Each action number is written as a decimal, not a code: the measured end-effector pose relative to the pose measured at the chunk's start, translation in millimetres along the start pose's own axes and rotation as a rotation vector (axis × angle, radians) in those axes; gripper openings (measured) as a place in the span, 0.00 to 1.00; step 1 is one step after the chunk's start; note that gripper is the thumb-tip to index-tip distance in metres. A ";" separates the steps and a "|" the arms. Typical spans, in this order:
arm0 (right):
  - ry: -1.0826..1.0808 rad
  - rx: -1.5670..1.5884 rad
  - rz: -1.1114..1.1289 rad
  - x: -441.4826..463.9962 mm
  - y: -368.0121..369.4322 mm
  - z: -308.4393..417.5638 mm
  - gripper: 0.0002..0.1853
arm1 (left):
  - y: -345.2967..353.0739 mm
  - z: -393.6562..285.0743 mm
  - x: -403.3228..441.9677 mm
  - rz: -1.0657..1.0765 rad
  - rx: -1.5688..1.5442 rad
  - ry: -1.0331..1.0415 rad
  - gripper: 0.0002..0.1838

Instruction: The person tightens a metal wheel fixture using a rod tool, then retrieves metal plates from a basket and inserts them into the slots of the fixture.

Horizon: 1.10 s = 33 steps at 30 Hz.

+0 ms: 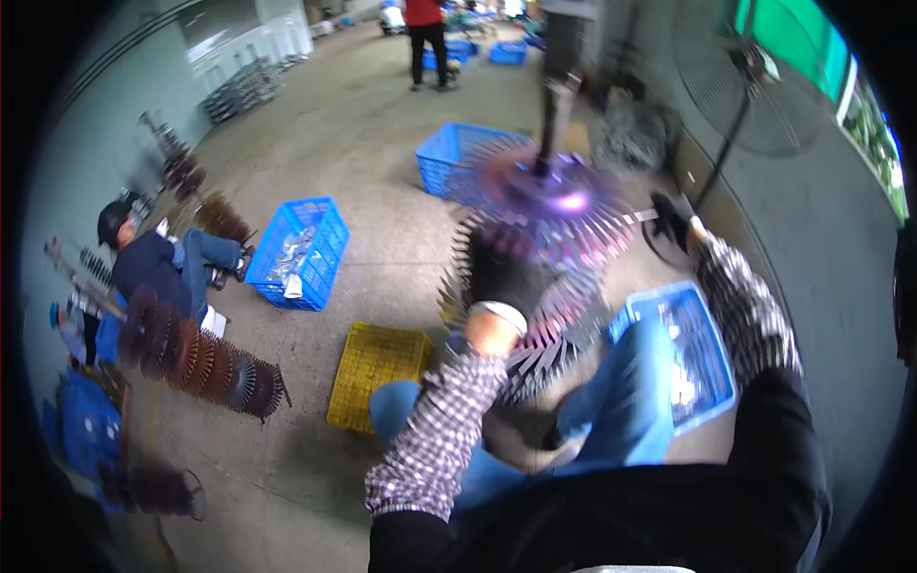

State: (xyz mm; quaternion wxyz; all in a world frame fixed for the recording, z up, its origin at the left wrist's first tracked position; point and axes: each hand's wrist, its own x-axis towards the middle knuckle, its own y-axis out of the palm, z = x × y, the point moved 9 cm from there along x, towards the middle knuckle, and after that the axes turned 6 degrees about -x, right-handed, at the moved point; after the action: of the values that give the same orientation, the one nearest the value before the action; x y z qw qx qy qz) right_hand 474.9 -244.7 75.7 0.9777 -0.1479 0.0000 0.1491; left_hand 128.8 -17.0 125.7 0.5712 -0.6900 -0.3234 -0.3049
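In front of me hangs a tall rack (549,186) with tiers of thin, flat metal pieces fanned out all round it; its upper tier shines purple and is smeared by motion. My left hand (506,272), in a black glove, lies against the near side of the rack, its fingers hidden among the pieces. To the right, my right hand (676,218), also gloved in black, is closed on a thin metal piece (646,216) at the rack's outer edge. By my right leg stands a blue crate (714,406) with loose metal pieces inside.
A yellow crate (377,377) is left of my knees. Beyond it stand a blue crate of parts (330,244) and another blue crate (435,162). A seated person (158,272) is at left near similar racks (205,358). A standing fan (750,86) is at right.
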 end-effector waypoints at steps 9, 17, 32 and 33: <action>-0.023 0.072 -0.121 -5.8 -33.1 3.9 0.29 | 8.2 9.6 -2.4 0.017 0.190 0.038 0.37; 0.243 0.382 0.053 -120.1 -115.2 -139.6 0.31 | 25.9 33.1 -18.7 -0.034 0.333 0.137 0.25; 0.952 0.091 -0.369 -410.7 -82.8 -490.8 0.25 | 21.1 29.6 -8.8 0.191 0.242 0.086 0.17; 1.056 -0.043 -0.307 -424.2 -85.9 -518.3 0.26 | 22.0 28.3 -7.2 0.210 0.207 0.067 0.17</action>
State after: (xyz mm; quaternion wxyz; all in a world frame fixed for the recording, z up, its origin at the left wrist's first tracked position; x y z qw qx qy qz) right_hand 117.5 -596.6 -376.4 0.8521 -0.2210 0.4659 -0.0898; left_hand 143.4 7.2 102.4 0.6785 -0.6469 -0.2598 -0.2315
